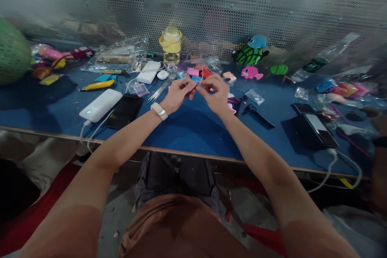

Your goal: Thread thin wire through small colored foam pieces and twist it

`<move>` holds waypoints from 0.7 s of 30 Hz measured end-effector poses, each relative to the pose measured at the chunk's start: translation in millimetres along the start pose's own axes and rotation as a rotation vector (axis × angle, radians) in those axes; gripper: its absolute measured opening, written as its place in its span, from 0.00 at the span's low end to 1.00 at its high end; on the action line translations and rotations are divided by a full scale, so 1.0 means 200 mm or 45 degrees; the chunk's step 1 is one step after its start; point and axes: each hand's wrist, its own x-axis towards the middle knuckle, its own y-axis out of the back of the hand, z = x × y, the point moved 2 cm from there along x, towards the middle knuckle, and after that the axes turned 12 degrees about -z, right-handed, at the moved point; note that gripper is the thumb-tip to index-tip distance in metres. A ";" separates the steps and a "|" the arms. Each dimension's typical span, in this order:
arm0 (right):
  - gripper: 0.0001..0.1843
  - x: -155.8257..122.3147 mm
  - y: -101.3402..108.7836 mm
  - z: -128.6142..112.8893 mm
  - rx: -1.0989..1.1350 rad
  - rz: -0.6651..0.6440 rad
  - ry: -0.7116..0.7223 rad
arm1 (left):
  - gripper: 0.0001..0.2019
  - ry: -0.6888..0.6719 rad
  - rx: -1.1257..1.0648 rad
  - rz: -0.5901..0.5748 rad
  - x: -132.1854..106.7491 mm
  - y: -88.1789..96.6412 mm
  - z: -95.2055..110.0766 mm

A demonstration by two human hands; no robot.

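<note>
My left hand (179, 94) and my right hand (215, 93) meet above the blue table (187, 129), fingertips pinched together on a small thing that I cannot make out; a thin clear strand seems to run between them. A white band sits on my left wrist. Just behind the hands lie small pink, blue and red pieces (196, 73) and clear plastic bags (136, 88).
A white power bank (100, 105) and a black phone (124, 111) lie left of my hands. A second phone (316, 129) on a cable lies right. A yellow bottle (171, 45), a pink fish toy (251, 73) and a green turtle toy (248, 54) stand near the mesh screen.
</note>
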 end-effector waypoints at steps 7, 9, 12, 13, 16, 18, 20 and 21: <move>0.31 -0.05 -0.07 -0.06 -0.049 0.183 0.042 | 0.34 -0.268 0.448 0.058 -0.02 0.01 0.06; 0.31 -0.06 -0.08 -0.06 -0.053 0.186 0.050 | 0.32 -0.302 0.598 0.109 -0.03 0.01 0.08; 0.29 -0.07 -0.10 -0.05 -0.026 0.184 0.018 | 0.25 -0.354 0.809 0.185 -0.05 0.00 0.10; 0.29 -0.07 -0.11 -0.04 -0.005 0.185 -0.011 | 0.23 -0.378 0.878 0.195 -0.05 0.00 0.10; 0.29 -0.07 -0.15 0.00 0.101 0.182 -0.141 | 0.18 -0.429 1.060 0.175 -0.05 0.02 0.09; 0.30 -0.06 -0.17 0.03 0.185 0.192 -0.220 | 0.16 -0.427 1.156 0.150 -0.05 0.03 0.08; 0.31 -0.06 -0.18 0.06 0.265 0.213 -0.276 | 0.16 -0.409 1.242 0.140 -0.04 0.04 0.06; 0.31 -0.06 -0.18 0.07 0.299 0.216 -0.292 | 0.16 -0.397 1.271 0.145 -0.03 0.05 0.06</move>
